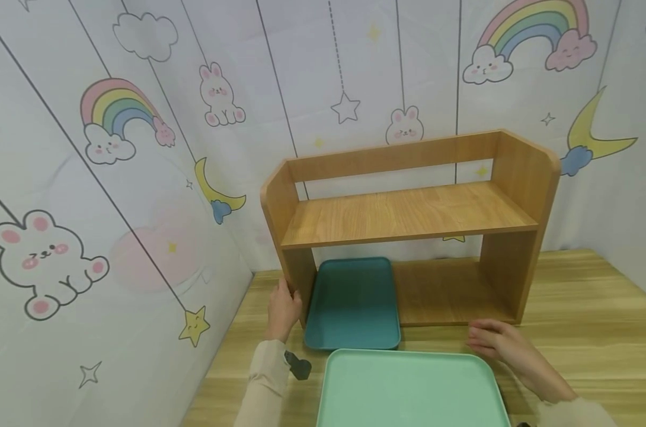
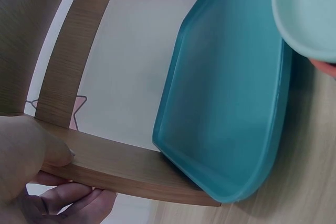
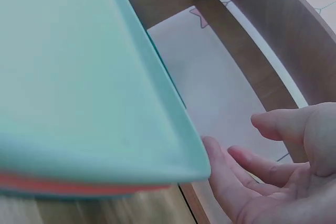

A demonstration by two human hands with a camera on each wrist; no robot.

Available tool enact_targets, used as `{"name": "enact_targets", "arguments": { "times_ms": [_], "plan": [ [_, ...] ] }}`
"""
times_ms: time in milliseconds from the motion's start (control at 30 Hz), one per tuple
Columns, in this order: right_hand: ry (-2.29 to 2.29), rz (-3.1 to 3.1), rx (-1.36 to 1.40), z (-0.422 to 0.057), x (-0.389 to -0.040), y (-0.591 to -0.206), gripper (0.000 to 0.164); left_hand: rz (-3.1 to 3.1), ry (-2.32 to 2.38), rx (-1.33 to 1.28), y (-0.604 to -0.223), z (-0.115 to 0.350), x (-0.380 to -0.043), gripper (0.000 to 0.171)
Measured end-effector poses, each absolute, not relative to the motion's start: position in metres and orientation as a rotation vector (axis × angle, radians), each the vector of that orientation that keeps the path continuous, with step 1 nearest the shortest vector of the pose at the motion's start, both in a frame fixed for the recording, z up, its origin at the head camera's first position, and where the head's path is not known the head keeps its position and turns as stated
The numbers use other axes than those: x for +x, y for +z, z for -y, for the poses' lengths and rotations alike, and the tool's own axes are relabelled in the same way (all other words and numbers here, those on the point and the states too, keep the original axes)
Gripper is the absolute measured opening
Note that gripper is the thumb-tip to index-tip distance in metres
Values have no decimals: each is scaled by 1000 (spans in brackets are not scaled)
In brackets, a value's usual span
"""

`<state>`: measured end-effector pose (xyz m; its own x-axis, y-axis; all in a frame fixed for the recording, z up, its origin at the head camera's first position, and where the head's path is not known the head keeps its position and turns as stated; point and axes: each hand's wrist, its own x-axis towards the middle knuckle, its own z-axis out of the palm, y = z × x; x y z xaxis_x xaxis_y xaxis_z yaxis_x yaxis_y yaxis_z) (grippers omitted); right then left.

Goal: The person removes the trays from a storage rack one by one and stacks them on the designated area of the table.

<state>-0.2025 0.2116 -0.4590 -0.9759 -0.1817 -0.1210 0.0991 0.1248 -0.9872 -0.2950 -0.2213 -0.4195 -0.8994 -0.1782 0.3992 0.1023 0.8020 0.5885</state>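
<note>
My left hand (image 1: 284, 308) grips the left side panel of a wooden two-tier shelf (image 1: 397, 213); in the left wrist view the thumb lies on one face and the fingers on the other. A teal tray (image 1: 355, 302) rests in the lower tier against that panel, its front end jutting out past the shelf. In front lies a mint green tray (image 1: 408, 391), with a red tray (image 3: 105, 186) and a bluish edge (image 3: 79, 196) beneath it. Near the mint tray's far right corner, my right hand (image 1: 509, 350) has loosely bent, parted fingers and holds nothing.
The shelf stands on a wood-grain table (image 1: 595, 332) close to the back. A white curtain (image 1: 141, 196) printed with rabbits, rainbows and moons hangs behind and along the left. Beside the left cuff is a small dark device (image 1: 298, 365).
</note>
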Motion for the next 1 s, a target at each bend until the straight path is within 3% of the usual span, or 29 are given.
{"name": "enact_targets", "arguments": {
  "times_ms": [300,1000],
  "plan": [
    [-2002,-2065,-133,-195,-214,-457,63,2545,-870,62,-419,221,-294,24],
    [-1948,-2058,-151,-136,-242,-459,51,2544,-852,78,-417,218,-293,29]
  ]
}}
